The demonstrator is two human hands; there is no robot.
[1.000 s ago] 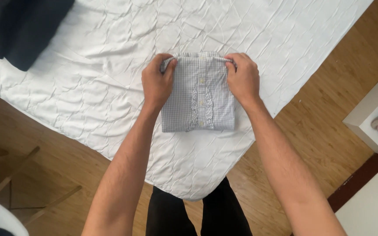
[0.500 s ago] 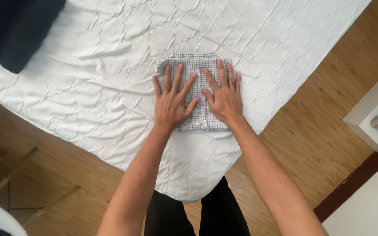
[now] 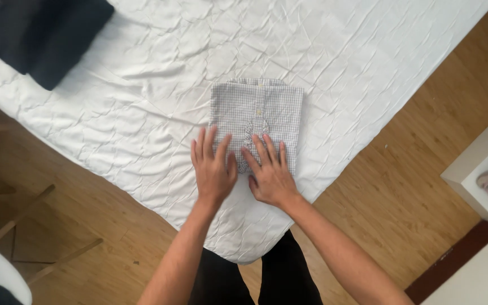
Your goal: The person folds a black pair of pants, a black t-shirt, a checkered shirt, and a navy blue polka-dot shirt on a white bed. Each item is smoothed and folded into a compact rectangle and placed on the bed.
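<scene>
Both hands, left hand (image 3: pixel 213 169) and right hand (image 3: pixel 269 172), lie flat with fingers spread on the folded checked shirt (image 3: pixel 257 121) at frame centre, on a wrinkled white sheet (image 3: pixel 142 101); dark, possibly folded clothes (image 3: pixel 40 34) sit upper left.

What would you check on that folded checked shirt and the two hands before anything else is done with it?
1. Folded checked shirt lies wholly on the white sheet: ok.
2. Its edges look square, with no sleeve poking out: ok.
3. Left hand rests flat, fingers spread, on the shirt's near left edge: ok.
4. Right hand rests flat on the near right part: ok.
5. Dark folded clothes at the far left corner lie apart from the shirt: ok.
6. The folds underneath lie smooth: cannot tell, they are hidden.
</scene>
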